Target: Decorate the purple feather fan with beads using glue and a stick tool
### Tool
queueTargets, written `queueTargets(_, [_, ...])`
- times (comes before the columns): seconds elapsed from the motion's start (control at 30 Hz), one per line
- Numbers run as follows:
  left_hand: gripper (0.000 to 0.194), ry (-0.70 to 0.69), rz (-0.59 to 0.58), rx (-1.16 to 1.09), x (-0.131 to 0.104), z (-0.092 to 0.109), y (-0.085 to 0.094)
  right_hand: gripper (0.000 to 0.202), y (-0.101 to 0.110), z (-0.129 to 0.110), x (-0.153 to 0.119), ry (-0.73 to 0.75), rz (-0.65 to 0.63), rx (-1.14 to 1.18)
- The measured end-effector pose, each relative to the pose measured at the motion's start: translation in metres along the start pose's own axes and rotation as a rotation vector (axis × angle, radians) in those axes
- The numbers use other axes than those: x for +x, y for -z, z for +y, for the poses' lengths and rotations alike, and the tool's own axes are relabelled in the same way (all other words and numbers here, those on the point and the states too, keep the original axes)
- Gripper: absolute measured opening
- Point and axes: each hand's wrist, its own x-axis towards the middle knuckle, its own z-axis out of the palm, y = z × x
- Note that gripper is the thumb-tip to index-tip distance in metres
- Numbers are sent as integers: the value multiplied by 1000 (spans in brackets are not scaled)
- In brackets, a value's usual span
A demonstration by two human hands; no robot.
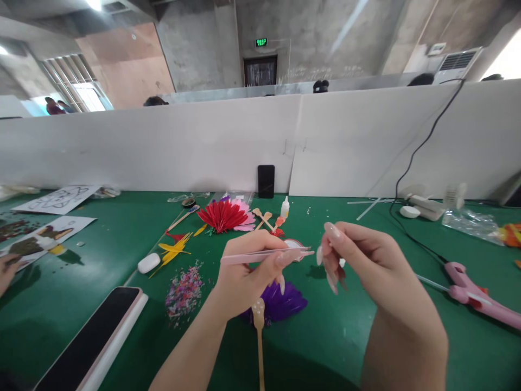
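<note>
My left hand is closed around pink tweezers, whose tips point right toward my other hand. Thumb and fingers of my right hand are pinched together just beyond those tips; whatever they hold, if anything, is too small to make out. Below the hands lies a purple feather-like fan, partly covered by my left hand. A wooden spoon-shaped stick with small pale dots on its head overlaps the purple fan. Behind my left fingers a small round white-and-red lid or dish shows in part.
Red and pink fans, crossed wooden sticks and a glue bottle stand farther back. Colourful flakes and a phone lie left; a pink glue gun with its cord lies right. Another person's hand is far left.
</note>
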Motion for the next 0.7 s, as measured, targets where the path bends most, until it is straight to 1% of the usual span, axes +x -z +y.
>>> queueTargets(0.1, [17,-149,-7,159,1,3,1,36,-8,1,1,-7,-25,41])
queueTargets(0.2, [22,-286,-45,289,3,6,3,37,-12,2,1,-12,-29,54])
queueTargets(0.3, [25,-343,-72,388,3,7,4,38,-13,3,0,-14,-23,52])
queueTargets(0.5, [23,-451,-51,487,2,5,6,39,-17,1,-1,18,-5,-15])
queueTargets(0.6, [23,-479,-66,587,2,6,6,40,-20,1,-1,17,32,-50])
queueTargets(0.7, [19,-522,-72,688,2,6,5,41,-23,1,0,1,81,-62])
